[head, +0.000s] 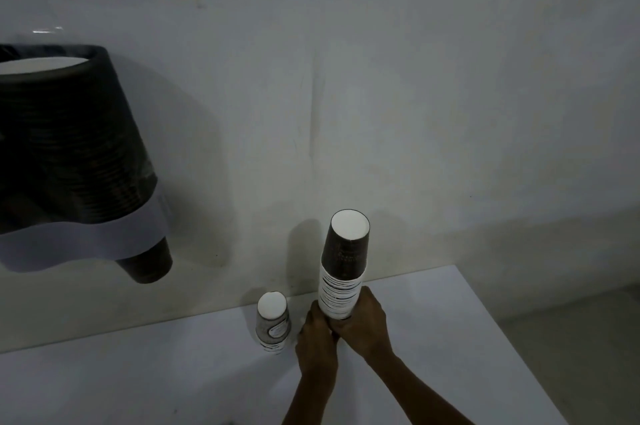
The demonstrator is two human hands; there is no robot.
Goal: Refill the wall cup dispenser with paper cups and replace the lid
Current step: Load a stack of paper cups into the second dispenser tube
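A tall stack of dark paper cups, upside down with a white base on top, stands on the white table near the wall. My left hand and my right hand both wrap around its lower end. A short stack of cups stands just left of my hands. The wall cup dispenser hangs at the left, a clear tube full of dark cups with a white band near its bottom and one cup poking out below. Its top looks uncovered. No lid is in view.
A plain white wall rises right behind the table. The table's right edge drops off to a grey floor. The room is dim.
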